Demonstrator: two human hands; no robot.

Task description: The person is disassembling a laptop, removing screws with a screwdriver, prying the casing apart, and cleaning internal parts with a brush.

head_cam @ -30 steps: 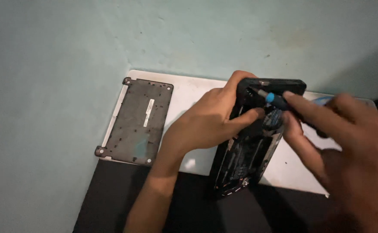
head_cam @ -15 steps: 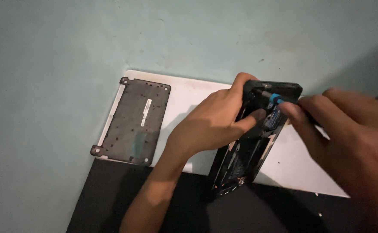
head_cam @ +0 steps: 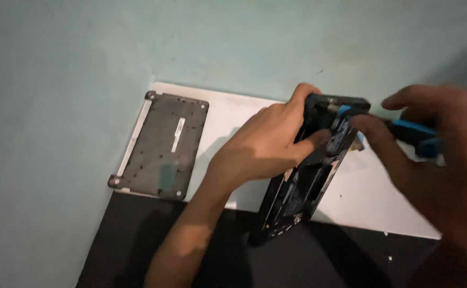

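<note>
Against a pale teal wall (head_cam: pixel 137 48) sits a white surface (head_cam: pixel 233 114), with a black mat (head_cam: pixel 319 261) covering its near side. At the surface's left edge lies a dark grey back cover panel (head_cam: pixel 161 146), flat, with screw holes and small feet at its corners, well apart from both hands.

Near the middle of the surface, an opened black device chassis (head_cam: pixel 303 186) runs from the far edge down onto the black mat, its inner parts showing. The left hand (head_cam: pixel 268 144) lies over the chassis's left side, its grip curled round the far corner and its thumb pressed onto the inside. The right hand (head_cam: pixel 431 154), blurred, comes from the right edge, its grip pressed together on a blue-handled screwdriver (head_cam: pixel 412 133) whose tip meets the chassis's far end, just beside the left thumb.
</note>
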